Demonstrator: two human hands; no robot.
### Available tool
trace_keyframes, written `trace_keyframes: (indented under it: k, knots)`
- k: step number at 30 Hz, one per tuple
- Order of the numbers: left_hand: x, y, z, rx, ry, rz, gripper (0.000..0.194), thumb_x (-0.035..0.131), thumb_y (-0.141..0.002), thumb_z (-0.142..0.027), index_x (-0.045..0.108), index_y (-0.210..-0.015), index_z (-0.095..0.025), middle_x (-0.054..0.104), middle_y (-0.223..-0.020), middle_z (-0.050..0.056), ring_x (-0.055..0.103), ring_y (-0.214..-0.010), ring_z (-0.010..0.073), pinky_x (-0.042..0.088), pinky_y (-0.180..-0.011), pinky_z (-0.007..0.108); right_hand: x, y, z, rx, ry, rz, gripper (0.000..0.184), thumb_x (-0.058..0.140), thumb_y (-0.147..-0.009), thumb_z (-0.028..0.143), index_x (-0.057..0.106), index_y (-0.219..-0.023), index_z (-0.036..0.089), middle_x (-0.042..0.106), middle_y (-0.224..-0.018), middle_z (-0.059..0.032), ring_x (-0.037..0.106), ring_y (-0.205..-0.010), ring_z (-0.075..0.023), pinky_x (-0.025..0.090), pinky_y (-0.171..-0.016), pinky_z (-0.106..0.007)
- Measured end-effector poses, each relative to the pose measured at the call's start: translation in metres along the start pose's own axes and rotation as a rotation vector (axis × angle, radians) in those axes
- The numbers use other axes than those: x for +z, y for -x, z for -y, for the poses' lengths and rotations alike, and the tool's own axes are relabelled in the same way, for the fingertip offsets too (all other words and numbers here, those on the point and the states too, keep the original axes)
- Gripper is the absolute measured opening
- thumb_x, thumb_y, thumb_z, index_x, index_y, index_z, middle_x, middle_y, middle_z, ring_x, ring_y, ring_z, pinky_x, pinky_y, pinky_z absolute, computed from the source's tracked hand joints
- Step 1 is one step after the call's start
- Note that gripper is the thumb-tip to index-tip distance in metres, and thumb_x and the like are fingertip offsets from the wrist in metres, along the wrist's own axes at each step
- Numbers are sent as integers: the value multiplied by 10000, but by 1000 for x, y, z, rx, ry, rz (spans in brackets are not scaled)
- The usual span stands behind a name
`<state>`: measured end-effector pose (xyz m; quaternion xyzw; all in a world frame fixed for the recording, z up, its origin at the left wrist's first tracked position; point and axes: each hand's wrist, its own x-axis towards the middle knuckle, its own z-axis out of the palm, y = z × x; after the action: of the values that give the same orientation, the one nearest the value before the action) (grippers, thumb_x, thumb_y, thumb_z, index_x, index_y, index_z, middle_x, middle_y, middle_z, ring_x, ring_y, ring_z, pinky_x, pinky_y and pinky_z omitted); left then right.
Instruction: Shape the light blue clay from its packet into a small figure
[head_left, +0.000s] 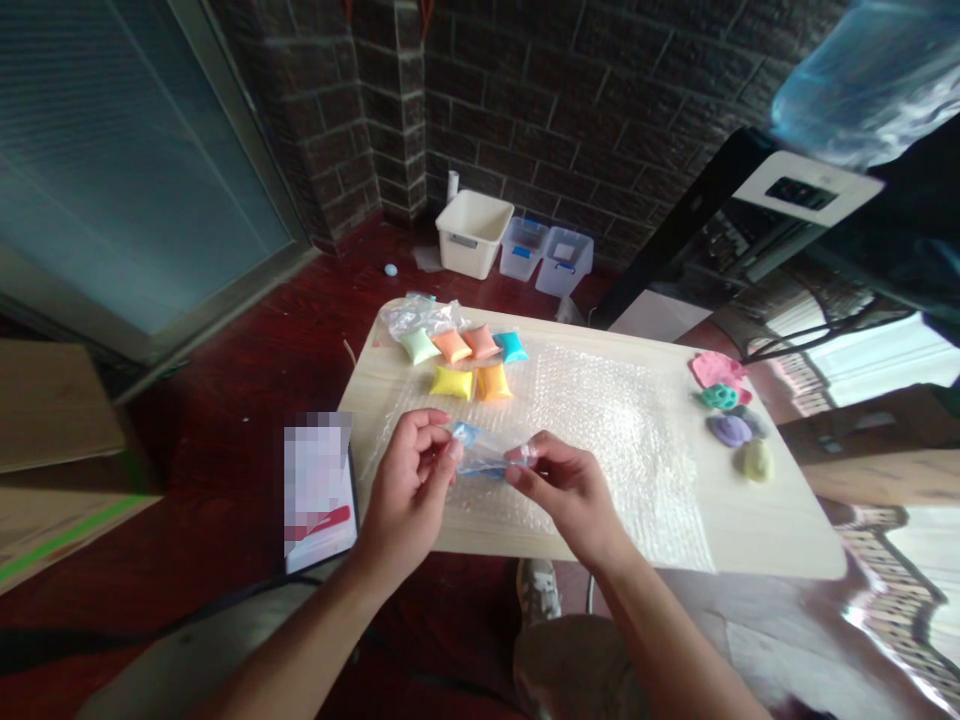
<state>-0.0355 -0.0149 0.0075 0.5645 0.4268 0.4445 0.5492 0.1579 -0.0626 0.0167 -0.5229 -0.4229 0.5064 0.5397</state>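
Note:
Between my hands, above the table's near side, is a clear plastic bag [486,455] with some blue in it. My left hand [414,470] pinches its left end, and my right hand [559,480] pinches the right end. Just beyond lie small pillow-shaped packets: a yellow packet [452,382], an orange packet [493,382], a pale green packet [419,346], a blue packet [511,346] and two of orange and salmon tones. Under them spreads a sheet of bubble wrap [607,430]. Whether the blue is the bag's print or its contents, I cannot tell.
Crumpled clear plastic [420,316] lies at the table's far left corner. Along the right edge sit a pink lump [716,370], a teal piece [720,397], a purple lump [730,430] and a pale yellow lump [756,461]. A white basket [474,235] and clear bins stand on the floor behind.

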Motion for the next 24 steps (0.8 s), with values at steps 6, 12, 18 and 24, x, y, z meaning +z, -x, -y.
trace_keyframes:
  k: [6, 12, 18, 24]
  knots:
    - [-7, 5, -2, 356, -375, -7, 240, 602, -1020, -182, 560, -1251, -230, 731, -996, 14, 728, -949, 152, 558, -891, 253, -12, 4, 11, 365, -239, 224, 340, 864, -816, 481, 800, -990, 196, 355, -501, 125, 197, -422, -38, 193, -370, -172]
    - [-11, 8, -2, 705, -598, 50, 307, 625, -995, -98, 610, -1285, -195, 758, -1000, 48, 746, -920, 168, 590, -877, 240, -23, 4, 14, 573, -341, 277, 407, 731, -936, 548, 794, -999, 151, 390, -342, 134, 213, -228, -49, 279, -217, -166]
    - [-12, 5, -3, 738, -611, -37, 288, 646, -964, -40, 640, -1222, -168, 757, -965, 61, 732, -837, 151, 589, -814, 233, -18, 4, 5, 454, -493, 271, 476, 856, -838, 466, 780, -1170, 134, 584, -427, 87, 455, -243, -74, 386, -240, -156]
    - [-13, 5, -6, 858, -608, 48, 347, 644, -907, 63, 719, -1122, -198, 797, -990, 47, 731, -927, 170, 563, -897, 273, -6, 7, 9, 427, -394, 283, 494, 794, -898, 488, 771, -1219, 113, 710, -527, -7, 540, -307, -89, 461, -281, -154]
